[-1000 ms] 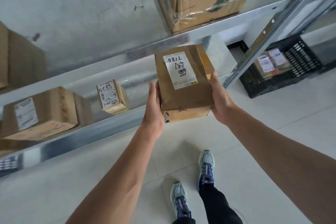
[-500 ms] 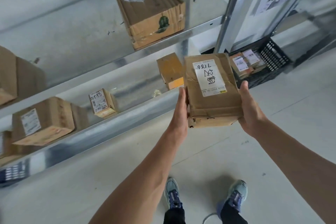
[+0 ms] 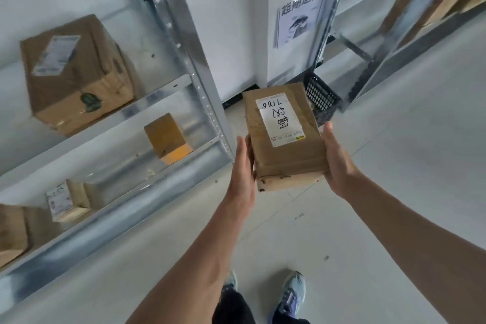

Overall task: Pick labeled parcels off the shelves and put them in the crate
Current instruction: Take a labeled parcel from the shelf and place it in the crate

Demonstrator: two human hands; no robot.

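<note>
Now the person has swung away from the shelving: a second ago the crate sat well off to the right of the load, and in the head view it lies straight ahead, mostly hidden behind the parcel, with only its black mesh corner showing. The parcel is carried in the air on the near side of the crate, white label facing up, clamped between both hands as before. The left hand lies flat against its left side with the fingers straight. The right hand presses the opposite side with the thumb along the edge, and its fingers are hidden underneath, so I cannot tell whether they curl. I judge the pick done and the carry about half over; what is left is a few steps and a lowering. The floor on the near side of the crate is bare, so the path looks free. The crate stands tucked at the foot of a white pillar bearing a poster, with a shelf post to the left of it and a second rack's post just to its right. That probably makes the near side the easy side to come in from. Left of the crate, a big box and a small box stay on the shelves.
</note>
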